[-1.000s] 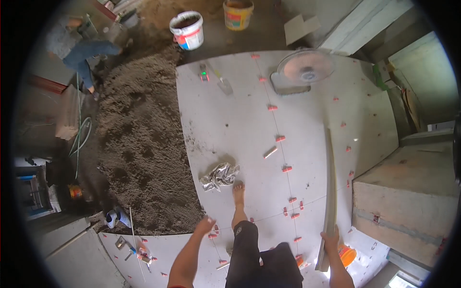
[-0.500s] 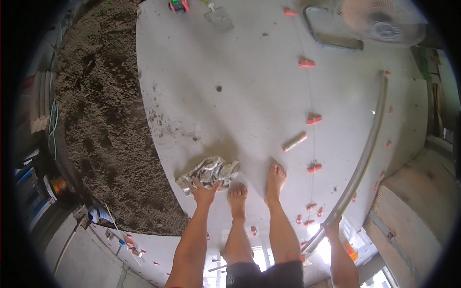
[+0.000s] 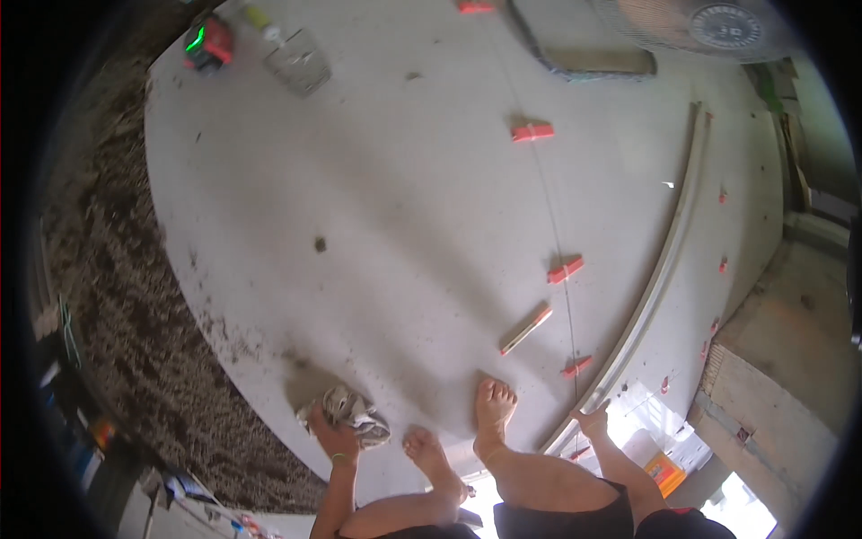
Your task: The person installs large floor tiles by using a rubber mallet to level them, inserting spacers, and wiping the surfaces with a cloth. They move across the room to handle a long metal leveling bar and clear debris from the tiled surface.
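Low in the view, my left hand [image 3: 332,436] is closed on a crumpled grey cloth [image 3: 361,411] beside my bare feet. My right hand [image 3: 593,424] grips the lower end of a long straight bar [image 3: 669,238] lying at the right over the pale tiled floor [image 3: 386,180]. Red clips [image 3: 566,269] line the tile joint between my feet and the bar. A short slim stick [image 3: 527,330] lies left of that joint.
Dark mortar [image 3: 117,305] borders the tiles at the left. At the top are a red-and-black laser level [image 3: 208,45], a trowel [image 3: 296,63], a fan [image 3: 727,27] and a long grey-edged object [image 3: 584,67]. A concrete step [image 3: 754,350] stands at the right.
I have bent lower over the floor. My left hand has moved down onto the cloth and closed on it. The bar now lies lower, still in my right hand.
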Action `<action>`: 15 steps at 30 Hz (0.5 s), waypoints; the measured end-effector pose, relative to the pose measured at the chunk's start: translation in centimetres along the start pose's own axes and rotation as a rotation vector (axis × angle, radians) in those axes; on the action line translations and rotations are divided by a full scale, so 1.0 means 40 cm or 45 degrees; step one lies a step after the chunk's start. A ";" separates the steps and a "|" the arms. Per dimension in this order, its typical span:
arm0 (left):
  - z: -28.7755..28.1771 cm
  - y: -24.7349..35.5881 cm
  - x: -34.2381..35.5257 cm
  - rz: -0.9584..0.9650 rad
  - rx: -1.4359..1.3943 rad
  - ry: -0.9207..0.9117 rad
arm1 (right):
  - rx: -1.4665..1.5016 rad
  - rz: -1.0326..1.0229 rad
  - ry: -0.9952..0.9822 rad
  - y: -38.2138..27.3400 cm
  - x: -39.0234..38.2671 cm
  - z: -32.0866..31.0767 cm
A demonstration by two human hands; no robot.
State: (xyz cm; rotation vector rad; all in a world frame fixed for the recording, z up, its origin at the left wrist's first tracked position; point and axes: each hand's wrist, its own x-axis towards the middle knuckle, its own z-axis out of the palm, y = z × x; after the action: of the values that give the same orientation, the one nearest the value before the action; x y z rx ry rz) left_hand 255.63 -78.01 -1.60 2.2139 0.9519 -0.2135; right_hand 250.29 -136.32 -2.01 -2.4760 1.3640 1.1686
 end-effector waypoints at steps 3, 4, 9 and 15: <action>-0.016 0.039 -0.009 0.280 0.008 -0.136 | -0.112 -0.562 0.798 -0.227 -0.076 -0.129; -0.027 0.076 -0.033 0.443 0.178 -0.268 | 0.345 -0.500 0.453 -0.353 -0.122 -0.194; 0.115 0.340 -0.031 -0.026 0.107 -1.406 | 0.526 -0.633 0.046 -0.757 -0.162 -0.208; 0.299 0.247 -0.004 1.592 0.250 -1.087 | 0.702 -0.517 0.107 -0.704 -0.099 -0.184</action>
State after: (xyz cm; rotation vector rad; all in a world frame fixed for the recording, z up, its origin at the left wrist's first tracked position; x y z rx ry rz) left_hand 263.73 -90.83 -4.97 2.1225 -0.9313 -0.5733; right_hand 274.53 -119.68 -1.91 -2.2507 0.9571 0.5201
